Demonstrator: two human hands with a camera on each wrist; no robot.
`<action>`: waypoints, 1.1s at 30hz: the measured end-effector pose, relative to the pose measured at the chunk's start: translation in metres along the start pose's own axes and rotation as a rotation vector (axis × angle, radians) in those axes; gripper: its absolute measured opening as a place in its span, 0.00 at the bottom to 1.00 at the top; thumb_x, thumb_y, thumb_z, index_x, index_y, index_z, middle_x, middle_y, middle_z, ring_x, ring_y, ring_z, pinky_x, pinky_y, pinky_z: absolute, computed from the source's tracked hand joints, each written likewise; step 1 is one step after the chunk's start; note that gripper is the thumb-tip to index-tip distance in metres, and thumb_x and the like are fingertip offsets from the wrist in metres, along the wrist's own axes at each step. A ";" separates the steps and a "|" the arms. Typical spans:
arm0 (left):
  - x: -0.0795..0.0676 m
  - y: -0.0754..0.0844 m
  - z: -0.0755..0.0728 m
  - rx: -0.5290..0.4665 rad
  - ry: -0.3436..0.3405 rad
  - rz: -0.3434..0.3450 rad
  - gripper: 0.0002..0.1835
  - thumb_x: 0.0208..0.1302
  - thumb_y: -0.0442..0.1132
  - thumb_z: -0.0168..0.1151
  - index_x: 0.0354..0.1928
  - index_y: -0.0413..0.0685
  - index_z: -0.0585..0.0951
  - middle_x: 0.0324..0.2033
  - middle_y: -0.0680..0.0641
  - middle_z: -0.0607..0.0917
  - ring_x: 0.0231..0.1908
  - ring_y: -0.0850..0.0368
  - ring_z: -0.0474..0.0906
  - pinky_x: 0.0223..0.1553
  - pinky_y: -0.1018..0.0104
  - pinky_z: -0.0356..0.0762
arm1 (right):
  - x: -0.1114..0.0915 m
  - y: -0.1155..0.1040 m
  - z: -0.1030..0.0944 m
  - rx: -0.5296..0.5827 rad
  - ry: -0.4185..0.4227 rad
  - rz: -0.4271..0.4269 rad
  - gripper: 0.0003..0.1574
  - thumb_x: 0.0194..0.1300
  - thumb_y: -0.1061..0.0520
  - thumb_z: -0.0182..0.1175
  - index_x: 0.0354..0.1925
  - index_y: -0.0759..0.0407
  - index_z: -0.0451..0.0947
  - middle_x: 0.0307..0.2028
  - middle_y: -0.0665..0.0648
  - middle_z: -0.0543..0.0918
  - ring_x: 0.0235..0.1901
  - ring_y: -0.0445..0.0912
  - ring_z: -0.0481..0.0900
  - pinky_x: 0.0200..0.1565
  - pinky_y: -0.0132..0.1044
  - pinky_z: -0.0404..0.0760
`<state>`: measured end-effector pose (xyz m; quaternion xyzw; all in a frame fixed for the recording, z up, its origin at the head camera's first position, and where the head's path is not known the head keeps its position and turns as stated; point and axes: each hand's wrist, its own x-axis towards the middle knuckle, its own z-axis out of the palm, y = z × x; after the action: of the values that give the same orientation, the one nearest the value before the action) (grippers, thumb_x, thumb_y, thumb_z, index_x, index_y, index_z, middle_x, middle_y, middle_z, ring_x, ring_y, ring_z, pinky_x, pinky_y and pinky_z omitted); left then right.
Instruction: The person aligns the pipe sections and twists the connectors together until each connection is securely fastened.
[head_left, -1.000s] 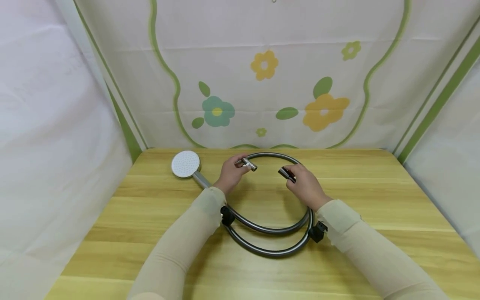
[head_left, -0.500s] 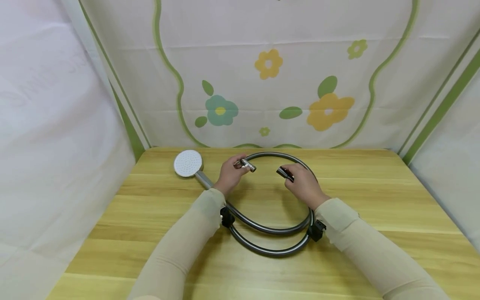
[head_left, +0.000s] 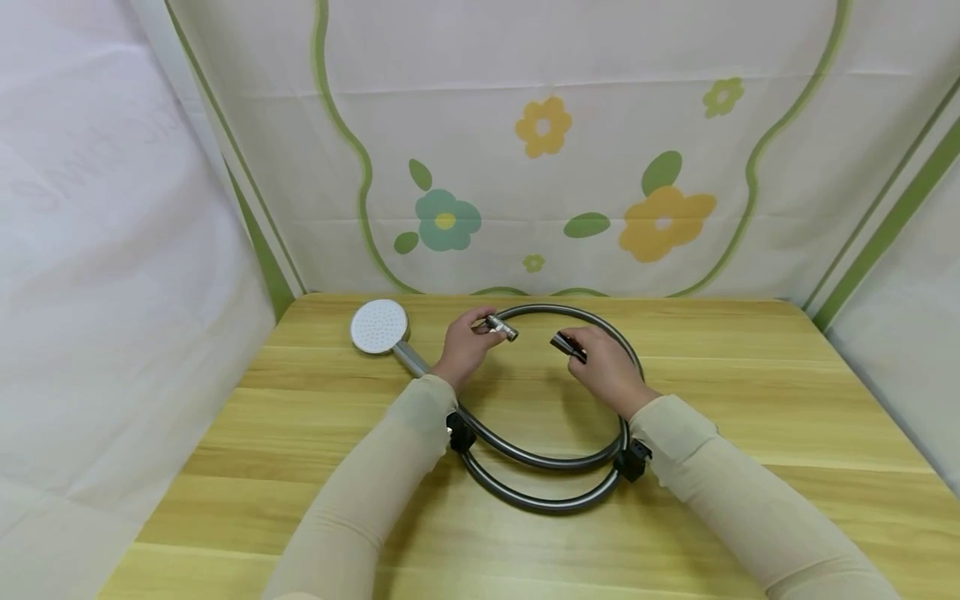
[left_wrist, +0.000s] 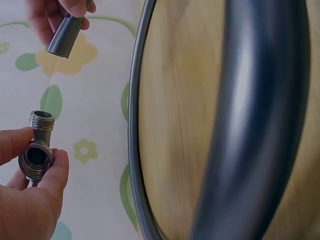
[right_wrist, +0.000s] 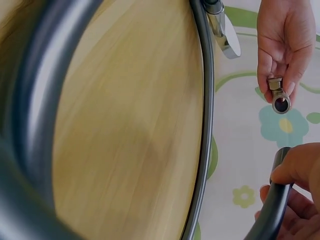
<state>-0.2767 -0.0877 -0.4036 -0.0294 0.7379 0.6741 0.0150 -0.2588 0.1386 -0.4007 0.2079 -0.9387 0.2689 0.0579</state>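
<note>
Near the head frame's center, a threaded fitting (head_left: pixel 502 327) is pinched by the left hand (head_left: pixel 462 346); the hose end (head_left: pixel 567 343) is gripped by the right hand (head_left: pixel 609 371), apart from it. The hose (head_left: pixel 551 506) is looped on the surface (head_left: pixel 750 408), lower center; the shower head (head_left: pixel 378 327) is seen left of center.

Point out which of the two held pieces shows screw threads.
The metal fitting in the left hand: threads show on it in the left wrist view, while the hose end in the right hand looks smooth outside.
</note>
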 end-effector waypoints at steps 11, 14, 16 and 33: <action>0.001 0.002 0.008 -0.043 -0.005 -0.015 0.26 0.60 0.25 0.63 0.62 0.44 0.75 0.55 0.42 0.78 0.55 0.49 0.77 0.54 0.58 0.76 | 0.001 -0.004 0.000 0.026 -0.003 -0.010 0.26 0.65 0.66 0.57 0.62 0.66 0.72 0.54 0.67 0.76 0.48 0.55 0.77 0.44 0.49 0.78; 0.001 0.003 0.009 -0.050 -0.006 -0.014 0.26 0.61 0.25 0.63 0.62 0.43 0.74 0.56 0.40 0.78 0.55 0.49 0.76 0.54 0.59 0.77 | 0.001 -0.006 0.001 0.034 -0.001 -0.018 0.26 0.65 0.66 0.57 0.61 0.66 0.72 0.54 0.66 0.77 0.49 0.56 0.76 0.45 0.50 0.78; 0.001 0.003 0.009 -0.057 -0.008 -0.014 0.26 0.61 0.25 0.62 0.62 0.42 0.74 0.57 0.39 0.77 0.56 0.49 0.76 0.55 0.60 0.76 | 0.002 -0.007 0.001 0.033 0.002 -0.027 0.25 0.65 0.66 0.57 0.61 0.65 0.73 0.53 0.66 0.77 0.50 0.56 0.76 0.46 0.50 0.78; 0.001 0.003 0.020 -0.085 -0.017 -0.005 0.27 0.62 0.26 0.63 0.63 0.45 0.73 0.55 0.42 0.77 0.54 0.50 0.76 0.57 0.54 0.74 | 0.002 -0.009 -0.002 0.030 0.013 -0.048 0.24 0.65 0.65 0.57 0.59 0.65 0.74 0.52 0.65 0.78 0.49 0.55 0.77 0.48 0.51 0.78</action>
<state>-0.2778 -0.0672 -0.4021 -0.0263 0.7082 0.7052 0.0217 -0.2565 0.1317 -0.3939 0.2293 -0.9289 0.2828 0.0673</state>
